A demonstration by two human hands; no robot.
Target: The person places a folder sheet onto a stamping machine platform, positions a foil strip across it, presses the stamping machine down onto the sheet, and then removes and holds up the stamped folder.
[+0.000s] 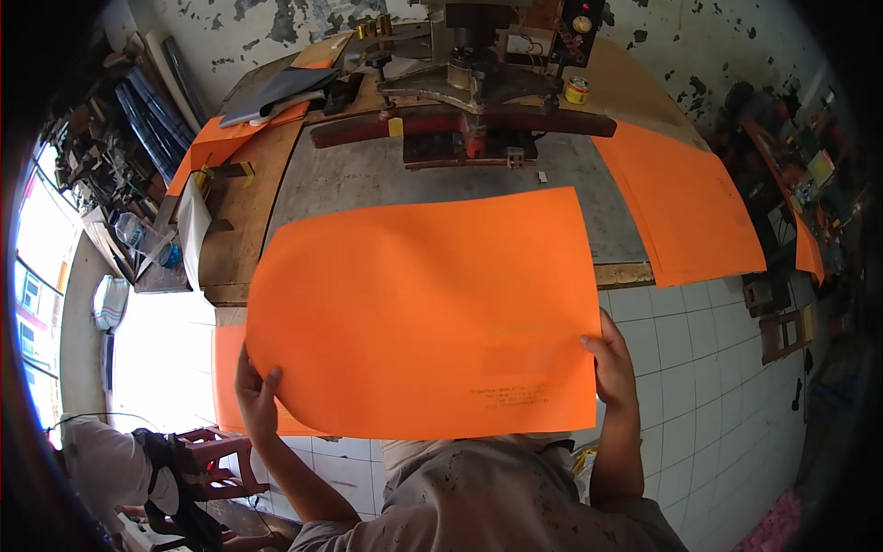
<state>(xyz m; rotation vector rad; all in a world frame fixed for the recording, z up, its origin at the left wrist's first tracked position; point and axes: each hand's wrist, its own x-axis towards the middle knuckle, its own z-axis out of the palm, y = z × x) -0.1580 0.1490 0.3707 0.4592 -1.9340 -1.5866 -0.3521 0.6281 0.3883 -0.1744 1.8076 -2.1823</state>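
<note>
A large orange sheet [414, 304] is stretched between my two hands in front of my body, its surface slightly curved. Small printed lettering shows near its lower right corner. My left hand [258, 391] pinches the sheet's left edge, thumb on top. On the opposite side, my right hand [612, 357] grips the right edge with the thumb over the front. Beyond the sheet stands a heavy press [474, 110] over a grey metal bed [368, 189], part of which the sheet hides.
More orange sheets [690, 207] lie at the table's right, overhanging its front edge. Another orange sheet [230, 368] is at lower left, behind my left hand. A small yellow can [577, 89] stands beside the press. At lower left is another person [120, 465] near a red stool [221, 465].
</note>
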